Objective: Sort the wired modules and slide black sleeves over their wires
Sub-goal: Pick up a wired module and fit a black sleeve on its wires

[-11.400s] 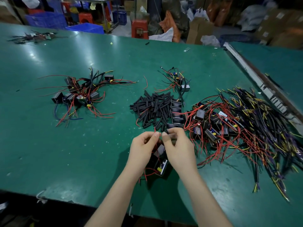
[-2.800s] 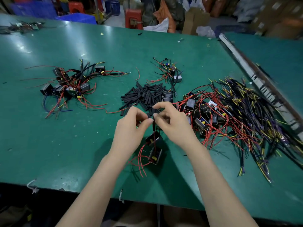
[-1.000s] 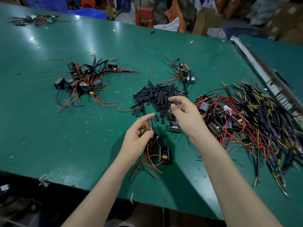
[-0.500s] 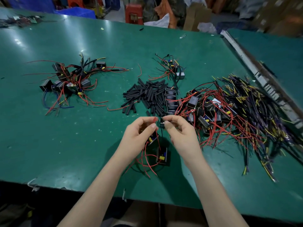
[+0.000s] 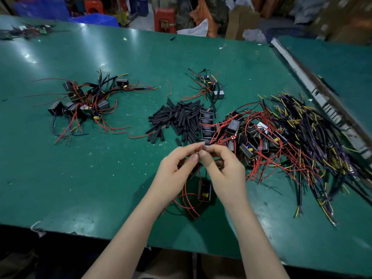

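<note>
The green table top has a smooth, semi-glossy coating that throws back soft white glare toward ten o'clock; it is speckled with pale scuffs, and the coating is chipped and ragged along the near edge at seven o'clock. The short black sleeve tubes, heaped just above centre, look like matt rubbery plastic. The small black box-shaped modules at two o'clock have hard plastic shells with a dull sheen. Their thin red, yellow and black wires wear smooth, slightly shiny plastic insulation. A long grey metal rail at two o'clock looks worn and dull. Brown cardboard boxes at twelve o'clock are matt paper.
</note>
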`<state>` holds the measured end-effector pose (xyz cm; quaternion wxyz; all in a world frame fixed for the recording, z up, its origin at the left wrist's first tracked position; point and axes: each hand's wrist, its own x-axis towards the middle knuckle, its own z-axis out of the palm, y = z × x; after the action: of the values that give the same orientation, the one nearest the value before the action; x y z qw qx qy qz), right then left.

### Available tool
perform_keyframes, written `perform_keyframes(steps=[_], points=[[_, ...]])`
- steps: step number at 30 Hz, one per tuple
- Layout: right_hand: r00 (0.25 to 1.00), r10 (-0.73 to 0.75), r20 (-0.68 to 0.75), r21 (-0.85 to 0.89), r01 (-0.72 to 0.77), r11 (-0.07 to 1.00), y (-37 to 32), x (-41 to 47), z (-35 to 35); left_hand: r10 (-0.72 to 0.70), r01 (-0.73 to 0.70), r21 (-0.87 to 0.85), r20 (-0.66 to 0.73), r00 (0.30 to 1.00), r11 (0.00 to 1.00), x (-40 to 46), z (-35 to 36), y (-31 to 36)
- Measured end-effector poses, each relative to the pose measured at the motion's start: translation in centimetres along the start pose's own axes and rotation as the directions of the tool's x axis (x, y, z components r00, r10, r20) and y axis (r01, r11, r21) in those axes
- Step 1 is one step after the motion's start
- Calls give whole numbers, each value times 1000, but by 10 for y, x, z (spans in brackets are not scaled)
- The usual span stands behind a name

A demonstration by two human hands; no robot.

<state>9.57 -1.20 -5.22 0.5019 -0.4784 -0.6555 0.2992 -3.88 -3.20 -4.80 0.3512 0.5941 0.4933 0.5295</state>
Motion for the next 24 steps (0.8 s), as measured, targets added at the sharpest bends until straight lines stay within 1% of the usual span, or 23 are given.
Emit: perform_keyframes(steps=[3, 5, 8, 10, 11, 13, 15, 17, 21, 22, 23, 24], points=[[999, -30, 31, -39, 31, 999, 1, 1, 1, -2, 2, 6, 38, 999, 1000, 1, -1, -2], [996, -86, 10, -70, 87, 994, 2, 1, -1, -10, 10, 3, 57, 998, 1000, 1, -3, -5], [981, -190, -29, -166, 183, 969, 4, 0, -5, -38, 37, 12, 72, 997, 999, 1, -6, -8], [977, -213, 11, -208, 210, 955, 3, 0, -5, -40, 39, 10, 84, 996, 999, 0, -6, -9], [978, -199, 53, -226, 206, 952, 3, 1, -4, -36, 36, 2, 86, 996, 999, 0, -5, -9], [986, -117, 121, -270, 146, 952, 3, 3, -3, -36, 36, -9, 87, 996, 999, -1, -4, -10], [996, -36, 87, -281, 59, 958, 4, 5, -4, -58, 60, -15, 90, 994, 998, -2, -3, -10], [1000, -9, -8, -240, 7, 971, 3, 6, -7, -97, 101, -46, 85, 992, 994, -4, -3, -11], [972, -9, -233, -57, -4, 998, -5, 5, -10, -178, 181, -101, 41, 983, 978, -6, -5, -15], [966, 17, -260, -13, -21, 1000, -6, 6, -12, -200, 203, -116, 38, 979, 972, -6, -6, -16], [968, 50, -245, 35, -43, 998, -8, 7, -14, -219, 222, -131, 38, 975, 966, -7, -5, -16], [980, 80, -184, 76, -67, 995, -11, 7, -16, -228, 232, -143, 41, 973, 962, -8, -6, -16]])
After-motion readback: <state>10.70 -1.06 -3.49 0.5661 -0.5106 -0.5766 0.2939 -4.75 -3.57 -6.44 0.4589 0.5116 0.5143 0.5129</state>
